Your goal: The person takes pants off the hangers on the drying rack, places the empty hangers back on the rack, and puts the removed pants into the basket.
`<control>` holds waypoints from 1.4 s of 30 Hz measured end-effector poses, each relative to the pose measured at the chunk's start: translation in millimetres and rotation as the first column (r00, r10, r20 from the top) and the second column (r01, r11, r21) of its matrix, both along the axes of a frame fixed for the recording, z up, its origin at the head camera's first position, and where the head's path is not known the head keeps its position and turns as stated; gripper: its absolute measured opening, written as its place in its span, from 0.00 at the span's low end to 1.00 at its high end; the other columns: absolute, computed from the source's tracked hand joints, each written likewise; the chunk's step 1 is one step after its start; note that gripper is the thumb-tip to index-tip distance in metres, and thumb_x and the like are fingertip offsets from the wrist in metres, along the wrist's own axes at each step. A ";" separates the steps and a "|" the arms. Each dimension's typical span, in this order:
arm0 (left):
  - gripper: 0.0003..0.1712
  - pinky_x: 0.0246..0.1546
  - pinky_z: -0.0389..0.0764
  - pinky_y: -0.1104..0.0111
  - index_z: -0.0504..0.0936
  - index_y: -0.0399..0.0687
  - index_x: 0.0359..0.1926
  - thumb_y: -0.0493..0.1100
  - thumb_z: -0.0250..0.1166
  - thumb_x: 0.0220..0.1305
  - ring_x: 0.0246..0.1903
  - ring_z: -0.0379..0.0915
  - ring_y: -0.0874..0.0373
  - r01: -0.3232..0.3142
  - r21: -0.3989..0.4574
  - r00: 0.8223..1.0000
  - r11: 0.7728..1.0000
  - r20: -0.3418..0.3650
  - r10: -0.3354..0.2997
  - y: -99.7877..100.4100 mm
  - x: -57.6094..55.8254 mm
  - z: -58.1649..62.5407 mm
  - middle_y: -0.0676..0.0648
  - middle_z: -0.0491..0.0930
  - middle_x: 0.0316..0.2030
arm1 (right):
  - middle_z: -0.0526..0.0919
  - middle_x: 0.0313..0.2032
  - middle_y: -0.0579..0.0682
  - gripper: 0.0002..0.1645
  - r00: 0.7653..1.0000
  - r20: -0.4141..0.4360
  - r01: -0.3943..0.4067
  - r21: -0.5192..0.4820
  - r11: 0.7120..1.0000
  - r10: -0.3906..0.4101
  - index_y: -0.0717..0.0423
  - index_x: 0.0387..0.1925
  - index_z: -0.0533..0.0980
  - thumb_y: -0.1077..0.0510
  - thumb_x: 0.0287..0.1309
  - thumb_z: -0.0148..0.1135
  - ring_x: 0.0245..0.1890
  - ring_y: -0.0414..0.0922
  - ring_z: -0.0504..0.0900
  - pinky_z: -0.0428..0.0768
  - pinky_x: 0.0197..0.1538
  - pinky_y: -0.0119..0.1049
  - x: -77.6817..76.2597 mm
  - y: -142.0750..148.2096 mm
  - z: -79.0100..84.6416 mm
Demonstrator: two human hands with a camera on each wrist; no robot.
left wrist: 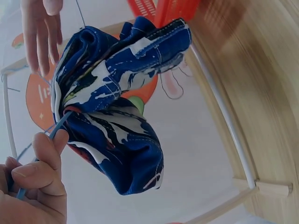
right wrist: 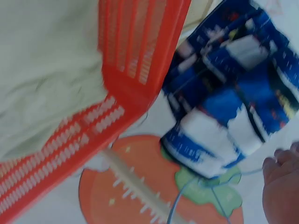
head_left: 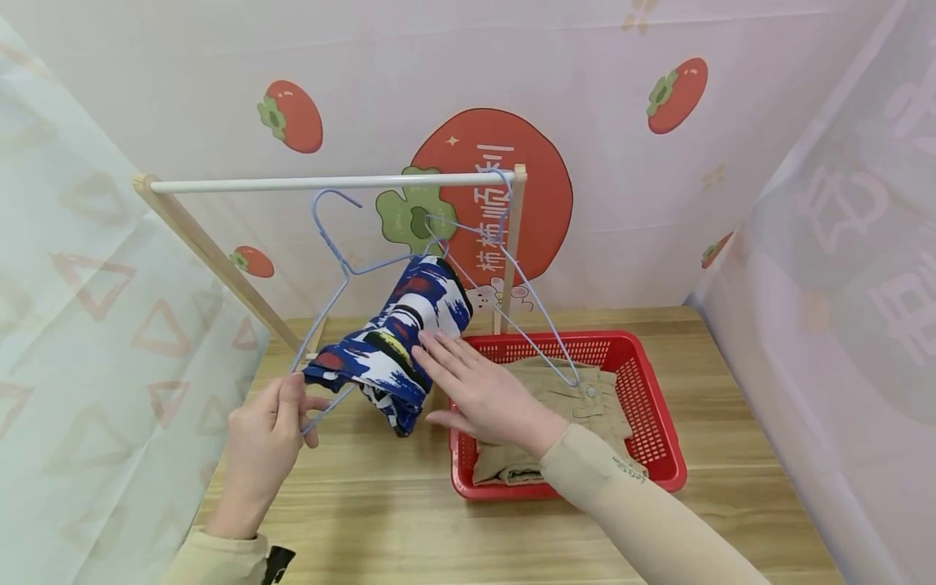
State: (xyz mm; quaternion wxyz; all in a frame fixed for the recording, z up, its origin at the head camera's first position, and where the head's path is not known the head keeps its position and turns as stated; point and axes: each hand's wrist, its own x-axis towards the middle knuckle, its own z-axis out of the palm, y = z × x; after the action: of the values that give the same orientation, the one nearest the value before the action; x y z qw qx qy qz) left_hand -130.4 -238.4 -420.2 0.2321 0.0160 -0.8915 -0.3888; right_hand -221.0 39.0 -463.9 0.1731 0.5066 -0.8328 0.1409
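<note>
My left hand (head_left: pixel 266 426) pinches the lower corner of a blue wire hanger (head_left: pixel 349 270). A blue, white and red patterned garment (head_left: pixel 398 329) with stitched hems drapes over that hanger, folded and bunched. In the left wrist view the hanger wire runs from my thumb and fingers into the cloth (left wrist: pixel 112 79). My right hand (head_left: pixel 486 394) lies flat with straight fingers, its fingertips at the garment's right side. The right wrist view shows the patterned cloth (right wrist: pixel 233 116) left of my right hand (right wrist: pixel 282 186). The hanger's hook is below the rack bar, apart from it.
A wooden rack with a white bar (head_left: pixel 292 184) stands at the back. A second blue hanger (head_left: pixel 541 305) hangs at its right end, dipping over a red basket (head_left: pixel 658 406). Folded khaki pants (head_left: pixel 585 410) lie in the basket on the wooden table (head_left: pixel 731 487).
</note>
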 end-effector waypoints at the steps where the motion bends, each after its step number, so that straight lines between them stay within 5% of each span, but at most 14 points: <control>1: 0.24 0.06 0.58 0.71 0.74 0.48 0.23 0.44 0.52 0.81 0.13 0.76 0.70 -0.001 0.019 1.000 1.000 0.011 0.001 0.9 0.0 -0.6 0.54 0.82 0.15 | 0.50 0.79 0.62 0.56 1.000 0.013 0.004 -0.007 1.000 -0.004 0.62 0.80 0.50 0.39 0.66 0.66 0.79 0.60 0.52 0.56 0.78 0.51 2.2 -3.9 -1.0; 6: 0.26 0.05 0.61 0.71 0.74 0.45 0.22 0.48 0.51 0.82 0.12 0.78 0.65 0.001 0.120 0.999 0.993 0.038 -0.006 7.7 0.2 -0.9 0.50 0.82 0.15 | 0.38 0.81 0.62 0.64 0.997 0.053 0.061 -0.046 0.997 -0.059 0.58 0.81 0.40 0.35 0.64 0.66 0.80 0.63 0.42 0.50 0.79 0.55 12.4 -24.1 -7.8; 11: 0.29 0.06 0.65 0.70 0.73 0.39 0.23 0.52 0.48 0.82 0.09 0.77 0.58 0.005 0.193 0.996 0.981 0.084 -0.022 17.2 3.1 2.8 0.44 0.86 0.21 | 0.37 0.81 0.62 0.66 0.988 0.036 0.151 -0.138 0.979 -0.147 0.58 0.81 0.39 0.35 0.62 0.68 0.80 0.64 0.40 0.51 0.78 0.57 20.1 -41.9 -16.4; 17: 0.32 0.04 0.66 0.68 0.72 0.37 0.27 0.58 0.46 0.81 0.08 0.75 0.53 -0.016 0.287 0.984 0.958 0.176 -0.037 27.5 8.7 5.0 0.43 0.89 0.30 | 0.43 0.80 0.64 0.69 0.967 0.028 0.251 -0.280 0.927 -0.254 0.59 0.80 0.42 0.35 0.56 0.74 0.79 0.68 0.45 0.56 0.75 0.63 24.1 -60.5 -24.6; 26: 0.35 0.05 0.67 0.68 0.71 0.34 0.29 0.61 0.46 0.80 0.10 0.77 0.50 -0.029 0.377 0.978 0.926 0.203 -0.051 35.1 12.1 8.2 0.44 0.90 0.31 | 0.46 0.80 0.61 0.64 0.920 0.047 0.369 -0.434 0.822 -0.388 0.45 0.77 0.46 0.47 0.52 0.79 0.78 0.68 0.50 0.59 0.74 0.66 19.6 -80.1 -26.3; 34: 0.36 0.05 0.67 0.68 0.71 0.34 0.29 0.63 0.46 0.79 0.11 0.78 0.50 -0.054 0.428 0.976 0.902 0.212 -0.042 33.9 13.0 8.3 0.47 0.90 0.29 | 0.46 0.81 0.60 0.67 0.916 0.018 0.373 -0.411 0.832 -0.401 0.47 0.78 0.45 0.50 0.49 0.81 0.77 0.68 0.50 0.58 0.74 0.65 25.1 -75.5 -35.0; 42: 0.36 0.06 0.67 0.70 0.70 0.32 0.29 0.63 0.47 0.79 0.12 0.78 0.49 -0.071 0.471 0.978 0.879 0.204 -0.031 33.1 12.9 11.0 0.50 0.89 0.28 | 0.52 0.80 0.57 0.65 0.904 0.065 0.408 -0.423 0.809 -0.422 0.50 0.78 0.51 0.50 0.46 0.83 0.77 0.65 0.56 0.57 0.75 0.63 25.1 -56.8 -48.7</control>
State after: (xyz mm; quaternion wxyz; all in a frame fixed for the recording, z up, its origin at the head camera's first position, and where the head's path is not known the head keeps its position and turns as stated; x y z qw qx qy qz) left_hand -117.5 -205.3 -409.2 0.1317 0.1218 -0.7877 -0.5894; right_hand -196.0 -17.8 -512.6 0.3193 0.2643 -0.8690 0.2703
